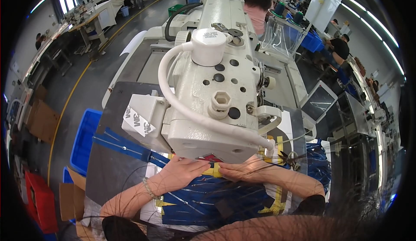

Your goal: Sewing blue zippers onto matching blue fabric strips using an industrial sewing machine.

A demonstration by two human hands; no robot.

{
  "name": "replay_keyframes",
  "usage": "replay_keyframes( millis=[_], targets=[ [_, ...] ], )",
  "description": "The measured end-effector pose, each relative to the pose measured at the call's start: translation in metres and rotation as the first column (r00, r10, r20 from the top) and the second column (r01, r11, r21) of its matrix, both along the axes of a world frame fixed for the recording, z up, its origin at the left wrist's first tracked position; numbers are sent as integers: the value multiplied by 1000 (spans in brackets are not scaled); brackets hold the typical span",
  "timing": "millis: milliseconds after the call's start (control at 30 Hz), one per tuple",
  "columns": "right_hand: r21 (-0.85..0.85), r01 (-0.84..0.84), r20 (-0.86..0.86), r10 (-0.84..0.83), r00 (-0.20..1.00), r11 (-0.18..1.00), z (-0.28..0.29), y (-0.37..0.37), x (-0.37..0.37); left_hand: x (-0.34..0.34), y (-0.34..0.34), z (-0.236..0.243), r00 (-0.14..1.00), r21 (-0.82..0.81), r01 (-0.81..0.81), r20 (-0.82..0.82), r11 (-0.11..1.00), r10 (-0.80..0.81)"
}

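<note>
My left hand (184,171) lies flat beneath the front of a white industrial sewing machine (212,130), its fingers stretched toward the right. Facing it, my right hand (240,171) rests flat, fingers pointing left. Between the fingertips shows a yellow tape strip (212,171). Nearer to me, several dark blue zippers (199,202) with silvery teeth lie side by side under and below both hands. Another blue zipper strip (123,148) runs out to the left past my left hand. The machine head hides the needle area and some of my fingertips.
Blue bins (86,141) stand left of the dark work plate (110,176), beside a cardboard box (71,195) and a red crate (39,200). More blue zippers (318,161) are heaped at right. A tilted screen (320,101) stands behind them. Other people sit farther off.
</note>
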State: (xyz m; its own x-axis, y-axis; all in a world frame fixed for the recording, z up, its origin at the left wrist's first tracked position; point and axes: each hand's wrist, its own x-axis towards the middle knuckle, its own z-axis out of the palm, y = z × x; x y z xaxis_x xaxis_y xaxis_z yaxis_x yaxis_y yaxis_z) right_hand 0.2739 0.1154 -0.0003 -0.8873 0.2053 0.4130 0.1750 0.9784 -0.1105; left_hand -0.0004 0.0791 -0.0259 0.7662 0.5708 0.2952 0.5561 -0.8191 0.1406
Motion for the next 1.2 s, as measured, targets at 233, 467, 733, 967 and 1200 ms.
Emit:
replay_keyframes(
  millis=[233, 467, 733, 967, 1200],
  targets=[
    [-40, 58, -154, -64, 986, 998, -11, -3, -9, -2, 0, -10, 998, -56, -30, 62, 998, 33],
    [357, 58, 72, -90, 993, 932, 7, 0, -26, -3, 0, -15, 992, -86, -29, 116, 996, 39],
    [664, -219, 272, 43, 961, 715, -3, 10, -40, -4, 1, -11, 996, -32, -35, 78, 999, 37],
    [636, -230, 235, 99, 967, 736, -12, 14, -41, -2, 1, -8, 998, -52, -41, 46, 998, 43],
    [330, -52, 101, 20, 995, 943, -11, 19, -15, -1, 2, -9, 998, -74, -29, 46, 997, 32]
  ],
)
